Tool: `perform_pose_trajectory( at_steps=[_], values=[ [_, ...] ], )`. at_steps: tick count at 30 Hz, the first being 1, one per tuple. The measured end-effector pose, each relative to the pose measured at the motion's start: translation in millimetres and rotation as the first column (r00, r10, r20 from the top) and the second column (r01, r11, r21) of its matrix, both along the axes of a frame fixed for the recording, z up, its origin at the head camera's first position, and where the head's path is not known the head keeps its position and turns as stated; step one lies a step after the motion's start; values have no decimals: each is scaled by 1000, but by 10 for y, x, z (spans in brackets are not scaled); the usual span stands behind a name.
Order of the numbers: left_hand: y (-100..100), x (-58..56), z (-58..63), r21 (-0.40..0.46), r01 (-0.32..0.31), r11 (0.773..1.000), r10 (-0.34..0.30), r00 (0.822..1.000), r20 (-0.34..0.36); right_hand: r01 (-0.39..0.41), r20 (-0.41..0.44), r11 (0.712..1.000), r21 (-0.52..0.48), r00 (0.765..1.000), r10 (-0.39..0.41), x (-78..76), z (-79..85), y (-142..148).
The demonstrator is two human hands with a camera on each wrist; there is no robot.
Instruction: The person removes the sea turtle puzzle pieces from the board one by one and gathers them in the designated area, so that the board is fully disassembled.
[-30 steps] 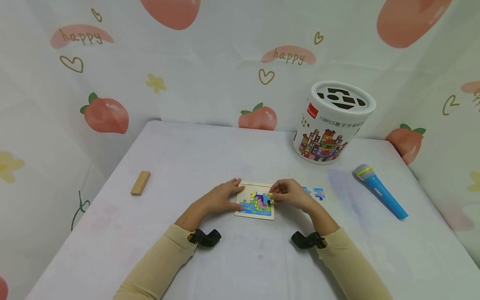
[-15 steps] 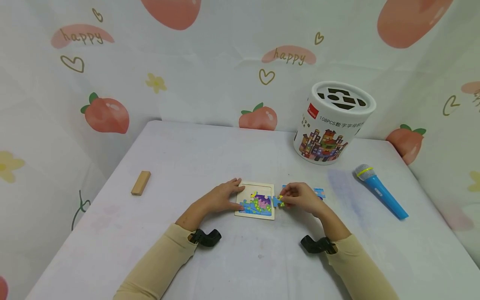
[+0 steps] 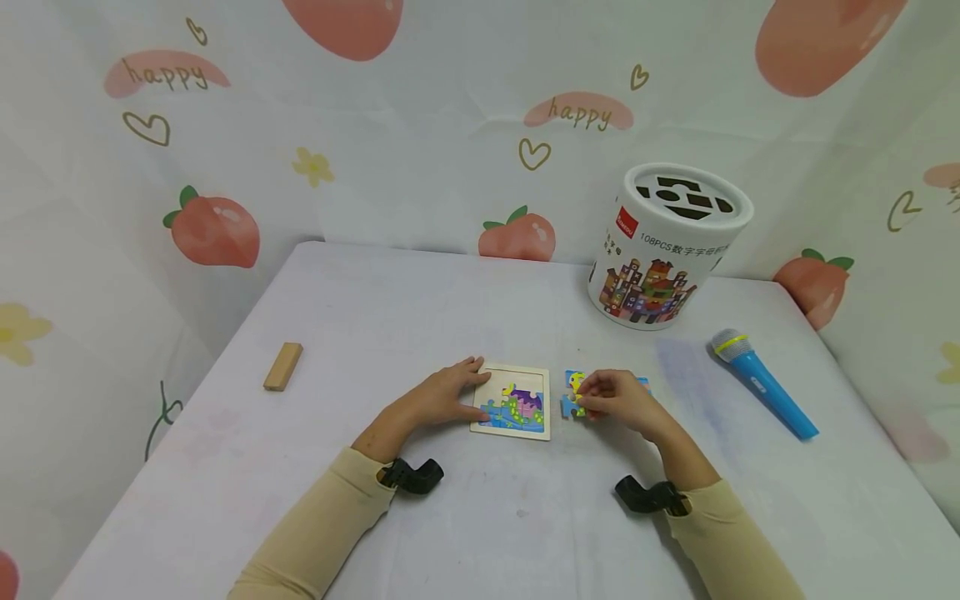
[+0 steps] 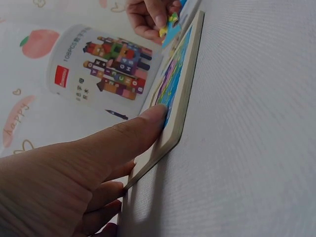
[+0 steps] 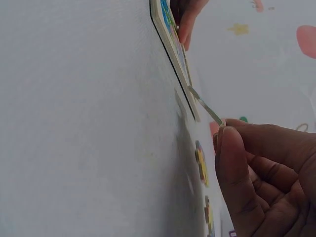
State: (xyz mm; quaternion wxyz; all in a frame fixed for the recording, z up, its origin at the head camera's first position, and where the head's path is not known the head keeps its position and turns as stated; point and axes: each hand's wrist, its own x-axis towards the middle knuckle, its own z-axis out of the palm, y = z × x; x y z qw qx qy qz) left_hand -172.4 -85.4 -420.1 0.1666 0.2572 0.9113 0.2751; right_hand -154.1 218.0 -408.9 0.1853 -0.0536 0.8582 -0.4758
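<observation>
Square pale-wood puzzle tray [image 3: 517, 368]: centre of frame, partly filled.
Left hand [image 3: 444, 395]: fingers spread, thumb on the tray's left side, probably steadying it.
Right hand [image 3: 621, 400]: right of centre, pinching a blue-and-yellow jigsaw piece [image 3: 568, 407] by one edge, likely keeping its outline free.

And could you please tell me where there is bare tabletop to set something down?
Bare: between the tan rectangular wooden block and the left hand; between the beige sleeves. Crowded: around the right hand, where colourful jigsaw pieces lie beside the square wooden tray.
</observation>
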Motion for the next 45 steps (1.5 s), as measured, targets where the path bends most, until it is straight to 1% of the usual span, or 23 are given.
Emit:
perform_pose_trajectory(
  at_steps=[10,13,18,24,29,33,37,45],
  values=[
    [3,-9,16,2,17,1000,-17,1000,-11,7,18,1000,9,1000,-7,22,20,44],
    [0,-6,26,1,17,1000,-17,1000,-6,16,27,1000,2,999,-16,35,19,47],
    [2,0,31,10,10,1000,-10,1000,3,13,34,999,-30,999,-12,54,-6,51],
    [9,-10,7,-5,6,1000,-6,1000,2,6,36,1000,-31,999,-5,54,-44,65],
    [9,-2,17,8,4,1000,-4,1000,9,3,48,999,-41,999,-1,54,-67,68],
    [0,17,32,28,9,1000,-10,1000,13,-1,47,1000,-31,999,2,57,-72,64],
    [-5,33,40,26,17,1000,-17,1000,-11,0,37,999,-32,999,2,65,-72,57],
    [0,18,19,22,4,1000,-4,1000,6,14,30,1000,-10,999,-14,60,-88,52]
  ],
)
